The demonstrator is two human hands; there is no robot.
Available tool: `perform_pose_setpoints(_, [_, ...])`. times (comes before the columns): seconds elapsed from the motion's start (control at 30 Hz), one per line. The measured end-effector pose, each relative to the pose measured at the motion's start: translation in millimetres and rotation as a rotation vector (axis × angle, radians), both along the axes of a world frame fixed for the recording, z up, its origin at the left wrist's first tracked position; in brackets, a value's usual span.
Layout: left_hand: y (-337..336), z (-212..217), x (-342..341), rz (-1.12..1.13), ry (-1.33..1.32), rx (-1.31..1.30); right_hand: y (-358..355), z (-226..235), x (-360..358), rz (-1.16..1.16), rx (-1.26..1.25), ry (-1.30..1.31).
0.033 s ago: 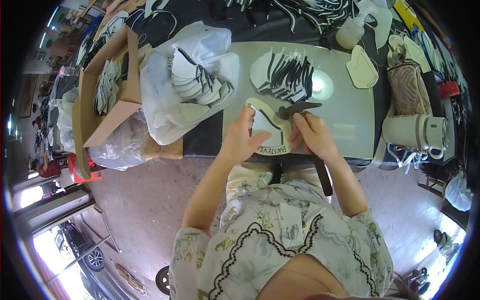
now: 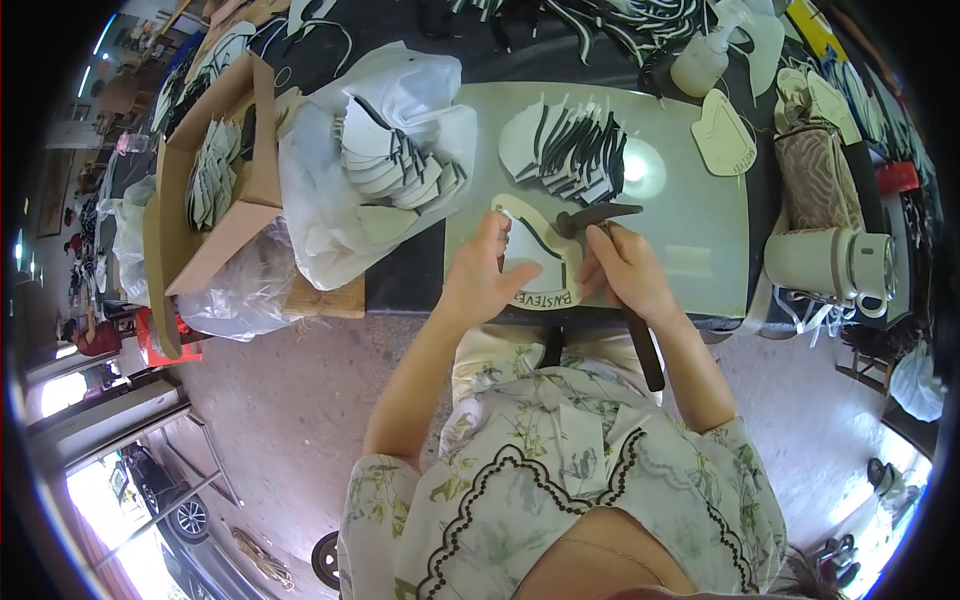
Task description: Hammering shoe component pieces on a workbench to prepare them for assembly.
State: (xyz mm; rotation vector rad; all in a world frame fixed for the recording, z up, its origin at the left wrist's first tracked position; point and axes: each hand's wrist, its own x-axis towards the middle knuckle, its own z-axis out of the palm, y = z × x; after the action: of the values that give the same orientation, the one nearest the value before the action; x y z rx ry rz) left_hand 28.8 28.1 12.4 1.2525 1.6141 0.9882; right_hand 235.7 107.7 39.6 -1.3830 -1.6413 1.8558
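Note:
A cream curved template [image 2: 572,288] with dark lettering lies at the near edge of the green board [image 2: 700,215]. Set inside it is a white shoe-upper piece [image 2: 545,265] with a black strip along its edge. My left hand [image 2: 485,275] grips the template's left side, thumb on the white piece, fingers curled at the rim. In my right hand [image 2: 630,270] is a hammer [image 2: 600,213], its head over the board and its dark handle pointing down toward my lap. The right fingertips rest by the template's right edge. Beyond lies a fanned stack of white-and-black pieces [image 2: 565,150].
At left, a plastic bag [image 2: 320,220] holds more fanned pieces, beside an open cardboard box [image 2: 230,235] of similar pieces. Another cream template [image 2: 724,135] lies at the board's far right corner. A spray bottle [image 2: 700,65] and a pale lidded flask [image 2: 825,265] stand to the right.

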Motion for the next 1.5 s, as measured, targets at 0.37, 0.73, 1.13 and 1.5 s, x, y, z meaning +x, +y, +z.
perform_pose_setpoints(0.37, [3,16,16,-0.086,0.455,0.066,-3,-2,-4,-0.013,0.017,0.086])
perform_pose_setpoints(0.73, [-7,21,-14,-0.004,0.247,-0.156,-10,-2,-13,0.046,0.122,0.056])
perform_pose_setpoints(1.13, [-17,12,29,0.122,0.581,-0.091,27,-3,-25,0.082,0.197,0.044])
perform_pose_setpoints(1.5, [-18,10,14,-0.055,0.607,0.395,-12,-3,-22,0.200,0.503,-0.215])
